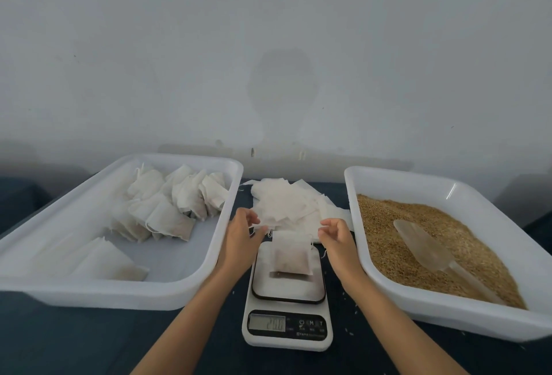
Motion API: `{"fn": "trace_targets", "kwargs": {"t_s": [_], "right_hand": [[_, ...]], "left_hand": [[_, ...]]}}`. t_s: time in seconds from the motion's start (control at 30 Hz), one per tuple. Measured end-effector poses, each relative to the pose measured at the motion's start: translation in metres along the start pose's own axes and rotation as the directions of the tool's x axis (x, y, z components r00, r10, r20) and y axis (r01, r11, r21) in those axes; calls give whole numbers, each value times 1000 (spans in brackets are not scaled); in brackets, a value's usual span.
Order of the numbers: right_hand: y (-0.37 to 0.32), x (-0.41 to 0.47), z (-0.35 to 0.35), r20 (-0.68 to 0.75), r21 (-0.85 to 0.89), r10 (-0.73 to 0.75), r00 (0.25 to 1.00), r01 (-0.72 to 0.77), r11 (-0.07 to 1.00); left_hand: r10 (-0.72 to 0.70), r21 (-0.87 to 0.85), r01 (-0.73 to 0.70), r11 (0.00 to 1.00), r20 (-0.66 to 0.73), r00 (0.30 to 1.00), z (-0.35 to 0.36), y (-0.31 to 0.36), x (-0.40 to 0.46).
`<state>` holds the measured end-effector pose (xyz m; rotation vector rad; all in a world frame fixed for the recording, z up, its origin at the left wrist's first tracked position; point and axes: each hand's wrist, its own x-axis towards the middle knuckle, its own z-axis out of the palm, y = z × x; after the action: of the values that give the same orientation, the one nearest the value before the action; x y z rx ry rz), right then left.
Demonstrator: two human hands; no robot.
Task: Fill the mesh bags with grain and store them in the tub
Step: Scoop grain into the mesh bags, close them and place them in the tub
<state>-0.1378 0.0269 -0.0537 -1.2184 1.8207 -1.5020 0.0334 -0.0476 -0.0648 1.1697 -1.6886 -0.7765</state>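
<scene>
A small white mesh bag with grain in it lies on the platform of a kitchen scale, its top gathered. My left hand is at the bag's upper left and my right hand at its upper right, both with curled fingers pinching the thin drawstring ends that run out from the bag's mouth. The white tub on the left holds several filled bags. Brown grain fills the white tub on the right.
A loose pile of empty mesh bags lies on the dark table behind the scale, between the tubs. A translucent plastic scoop rests on the grain. A few grains are scattered on the table. A pale wall stands close behind.
</scene>
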Motion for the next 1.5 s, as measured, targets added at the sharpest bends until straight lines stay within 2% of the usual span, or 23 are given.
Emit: {"fn": "trace_targets", "kwargs": {"t_s": [0.5, 0.7, 0.83, 0.9, 1.07, 1.17, 1.23, 1.37, 1.43, 1.5], "right_hand": [[9, 8, 2, 13, -8, 57, 998, -57, 998], [12, 9, 9, 81, -47, 58, 995, -55, 997], [3, 6, 17, 99, -63, -24, 995, 31, 998], [-6, 3, 18, 100, -34, -93, 991, 97, 995], [-45, -5, 23, 104, 31, -285, 953, 283, 958], [-76, -7, 34, 87, 100, -401, 912, 392, 914], [-95, -6, 48, 87, 119, -451, 888, 440, 890], [-117, -9, 87, 136, 58, -468, 873, 465, 884], [-123, -16, 110, 183, 53, -461, 868, 460, 886], [-126, -24, 131, 289, 31, -437, 852, 448, 894]], "left_hand": [[-1, 76, -3, 997, 58, 998, 0, -4, 3], [-109, 103, 89, 991, 219, 970, 3, 4, 1], [-131, 149, 80, 986, 374, 918, 9, 17, -2], [-83, 132, 39, 990, 344, 935, 9, 22, -5], [55, 78, -64, 995, 118, 992, -7, 46, -10], [192, 127, -187, 974, -30, 981, -30, 65, -10], [237, 188, -216, 958, -99, 966, -50, 76, -6], [173, 375, -105, 921, -154, 973, -100, 74, 1], [76, 441, 8, 897, -173, 982, -127, 61, 2], [-69, 480, 136, 867, -154, 986, -154, 43, 3]]}}
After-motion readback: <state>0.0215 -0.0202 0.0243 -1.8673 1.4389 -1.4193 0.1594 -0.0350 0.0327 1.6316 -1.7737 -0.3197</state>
